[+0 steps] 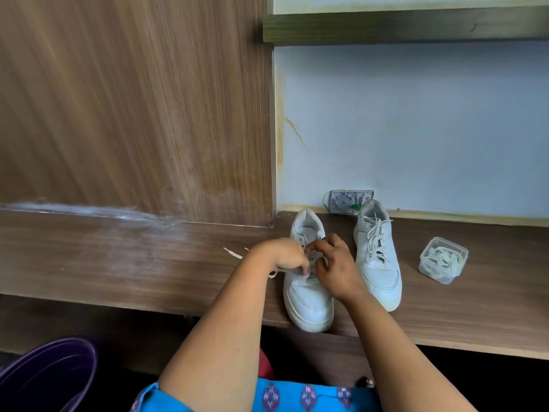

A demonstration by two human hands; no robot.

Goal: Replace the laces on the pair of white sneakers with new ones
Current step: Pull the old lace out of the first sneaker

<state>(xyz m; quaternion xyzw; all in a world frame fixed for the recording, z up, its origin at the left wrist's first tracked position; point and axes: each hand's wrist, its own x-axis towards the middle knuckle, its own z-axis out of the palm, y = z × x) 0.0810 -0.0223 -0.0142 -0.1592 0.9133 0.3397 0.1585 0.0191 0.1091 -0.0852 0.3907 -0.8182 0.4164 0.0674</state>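
the near sneaker [307, 295] stands on the wooden shelf [148, 263], toe toward the person. the left hand [282, 253] pinches its lace [274, 274] with curled fingers; the right hand [334, 264] curls over its eyelets, pinching lace too. right of it stands the laced second sneaker [376, 263], then a clear tub of laces [443, 259].

Wood-grain panel [133, 108], pale blue wall [416, 129], brown shelf [89, 263].
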